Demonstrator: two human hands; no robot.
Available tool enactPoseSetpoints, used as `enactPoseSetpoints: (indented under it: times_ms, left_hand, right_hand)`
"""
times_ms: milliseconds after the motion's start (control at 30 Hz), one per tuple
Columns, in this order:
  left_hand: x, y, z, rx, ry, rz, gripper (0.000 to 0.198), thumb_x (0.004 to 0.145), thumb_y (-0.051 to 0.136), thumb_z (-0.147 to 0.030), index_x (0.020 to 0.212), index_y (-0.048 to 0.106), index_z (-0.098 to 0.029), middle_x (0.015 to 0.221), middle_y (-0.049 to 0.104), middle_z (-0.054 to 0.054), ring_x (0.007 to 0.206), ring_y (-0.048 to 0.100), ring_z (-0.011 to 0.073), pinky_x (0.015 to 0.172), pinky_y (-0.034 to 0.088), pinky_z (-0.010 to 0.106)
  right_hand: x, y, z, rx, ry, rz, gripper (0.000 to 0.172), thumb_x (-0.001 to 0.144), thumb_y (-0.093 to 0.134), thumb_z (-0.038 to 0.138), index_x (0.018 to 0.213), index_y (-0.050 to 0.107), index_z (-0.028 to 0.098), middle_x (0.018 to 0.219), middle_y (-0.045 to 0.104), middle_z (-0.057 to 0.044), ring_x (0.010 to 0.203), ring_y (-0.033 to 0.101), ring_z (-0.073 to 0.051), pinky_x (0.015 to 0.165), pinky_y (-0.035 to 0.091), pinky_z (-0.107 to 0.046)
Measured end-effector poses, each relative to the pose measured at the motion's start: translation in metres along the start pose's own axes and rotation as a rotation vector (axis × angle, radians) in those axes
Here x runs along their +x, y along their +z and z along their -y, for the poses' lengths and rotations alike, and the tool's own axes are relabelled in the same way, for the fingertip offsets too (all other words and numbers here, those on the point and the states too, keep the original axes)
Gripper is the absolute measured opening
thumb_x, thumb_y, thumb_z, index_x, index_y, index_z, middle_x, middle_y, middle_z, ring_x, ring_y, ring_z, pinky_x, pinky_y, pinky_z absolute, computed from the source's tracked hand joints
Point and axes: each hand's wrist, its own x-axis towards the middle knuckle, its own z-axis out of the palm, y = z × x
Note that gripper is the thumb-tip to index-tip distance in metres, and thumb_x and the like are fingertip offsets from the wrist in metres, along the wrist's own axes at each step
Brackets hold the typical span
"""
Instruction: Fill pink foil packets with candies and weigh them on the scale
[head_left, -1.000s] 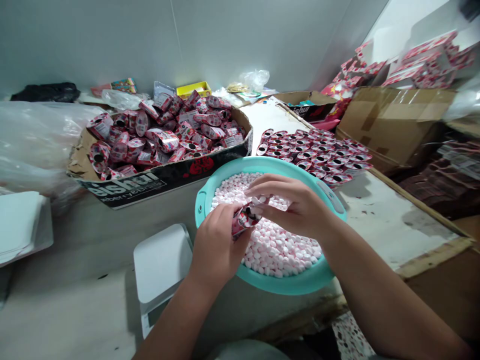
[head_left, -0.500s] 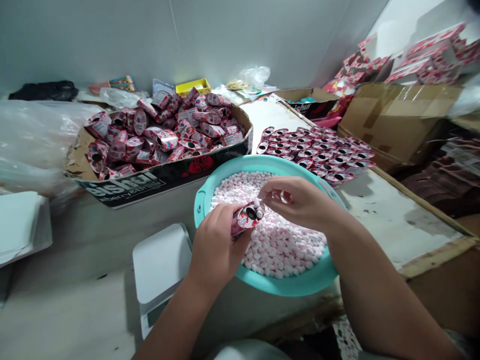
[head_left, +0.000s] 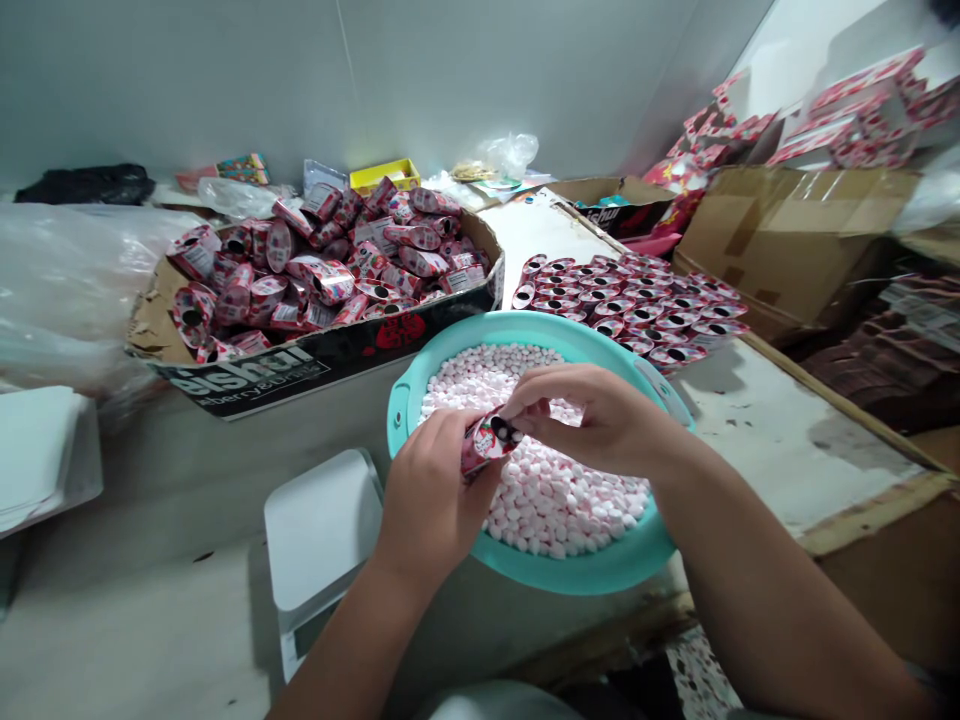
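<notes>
My left hand [head_left: 435,485] is closed round a small printed candy box [head_left: 484,447], tilted so its dark round hole faces right. A few pale candies show in that hole. With fingers pinched at the hole's edge, my right hand [head_left: 574,410] touches the box; whatever the fingertips hold is hidden. Below both hands, a turquoise basin [head_left: 577,575] carries a heap of pinkish-white candies [head_left: 566,495].
At the left back, an open carton [head_left: 352,365] holds a jumble of candy boxes. Rows of upright boxes with holes [head_left: 637,300] stand behind the basin. A white scale [head_left: 322,530] sits left of it. Brown cardboard boxes [head_left: 795,240] are at the right.
My right hand has come down and left onto the box's hole, its fingers now pinched together. Candies that lay at the hole's edge now show inside it. The left hand stays put.
</notes>
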Motion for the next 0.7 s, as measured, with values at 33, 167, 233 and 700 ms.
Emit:
enactPoseSetpoints:
  times_ms: [33, 167, 233, 700]
  left_hand:
    - [0.000, 0.000, 0.000, 0.001, 0.003, 0.000, 0.029, 0.097, 0.059, -0.043, 0.119, 0.059, -0.024, 0.111, 0.067, 0.004, 0.102, 0.062, 0.0232, 0.085, 0.045, 0.034]
    - [0.001, 0.000, 0.001, 0.003, 0.016, -0.007, 0.029, 0.097, 0.059, -0.043, 0.119, 0.059, -0.024, 0.110, 0.067, 0.005, 0.101, 0.062, 0.0232, 0.085, 0.045, 0.034]
    - [0.001, 0.000, 0.000, -0.005, 0.013, -0.010, 0.029, 0.097, 0.059, -0.043, 0.118, 0.060, -0.024, 0.110, 0.067, 0.005, 0.101, 0.062, 0.0232, 0.085, 0.045, 0.034]
    - [0.001, 0.000, 0.000, -0.003, 0.026, -0.017, 0.030, 0.097, 0.058, -0.044, 0.118, 0.060, -0.023, 0.111, 0.068, 0.006, 0.102, 0.063, 0.0246, 0.086, 0.046, 0.034]
  right_hand:
    - [0.000, -0.001, 0.001, 0.028, -0.023, 0.011, 0.017, 0.094, 0.059, 0.026, 0.095, 0.071, 0.013, 0.089, 0.068, -0.007, 0.079, 0.059, -0.009, 0.071, 0.049, -0.021]
    - [0.000, -0.005, 0.005, 0.095, -0.064, -0.013, 0.020, 0.094, 0.061, 0.030, 0.095, 0.069, 0.012, 0.091, 0.065, -0.008, 0.080, 0.058, -0.009, 0.071, 0.050, -0.022]
    - [0.000, -0.007, 0.003, 0.073, -0.053, -0.030, 0.022, 0.092, 0.065, 0.033, 0.099, 0.069, 0.013, 0.094, 0.064, -0.008, 0.081, 0.058, -0.009, 0.070, 0.050, -0.022]
    - [-0.001, -0.002, -0.012, -0.031, 0.223, -0.075, 0.024, 0.087, 0.067, 0.038, 0.086, 0.071, 0.014, 0.084, 0.067, -0.005, 0.076, 0.060, -0.009, 0.069, 0.049, -0.019]
